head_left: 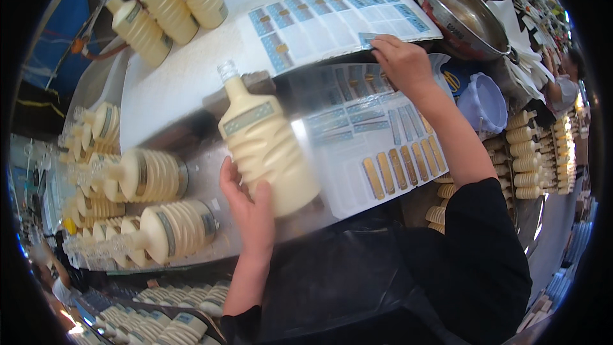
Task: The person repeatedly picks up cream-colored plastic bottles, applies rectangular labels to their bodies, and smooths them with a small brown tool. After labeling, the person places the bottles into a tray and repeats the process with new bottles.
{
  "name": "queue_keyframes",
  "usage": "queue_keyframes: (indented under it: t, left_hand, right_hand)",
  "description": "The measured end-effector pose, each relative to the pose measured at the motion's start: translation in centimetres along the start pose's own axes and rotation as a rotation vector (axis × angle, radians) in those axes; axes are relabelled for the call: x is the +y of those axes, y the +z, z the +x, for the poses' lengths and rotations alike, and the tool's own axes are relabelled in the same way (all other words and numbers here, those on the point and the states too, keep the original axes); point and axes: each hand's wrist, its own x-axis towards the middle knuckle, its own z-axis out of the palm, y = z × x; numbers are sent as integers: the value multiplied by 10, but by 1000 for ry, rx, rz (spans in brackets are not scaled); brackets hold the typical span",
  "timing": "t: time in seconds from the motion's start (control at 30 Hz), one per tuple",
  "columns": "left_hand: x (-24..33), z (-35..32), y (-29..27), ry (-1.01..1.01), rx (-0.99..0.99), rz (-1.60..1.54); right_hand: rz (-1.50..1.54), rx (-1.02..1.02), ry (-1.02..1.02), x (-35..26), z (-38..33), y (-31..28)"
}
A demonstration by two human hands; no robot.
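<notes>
Cream ribbed bottle (pixel 271 160), slanting at the metal worktop (pixel 205 160), with the left hand (pixel 252 211) half-open, thumb and curved fingers against its lower part; blue-grey strip (pixel 366 39) pinched in the right hand (pixel 405 65), fingers nearly closed, at the white board's (pixel 172 61) near edge; beyond, metal basin (pixel 440 29) and lilac bucket (pixel 483 112), contents too unclear to tell.

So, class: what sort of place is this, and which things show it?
Probably a workshop or factory that handles bottles in quantity. Rows of cream bottles crowd the left, more bottles are stacked at the right, and blue labels and gold strips are laid out in rows.
</notes>
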Motion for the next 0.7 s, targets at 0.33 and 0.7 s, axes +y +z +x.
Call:
queue_keyframes:
  t: [0.33, 0.7]
  left_hand:
    - [0, -12, -10, 47, -4, 64]
    - [4, -5, -2, 4, 22, 110]
  right_hand:
    - [742, -16, -113, -175, -35, -64]
    - [420, 77, -326, -225, -71, -67]
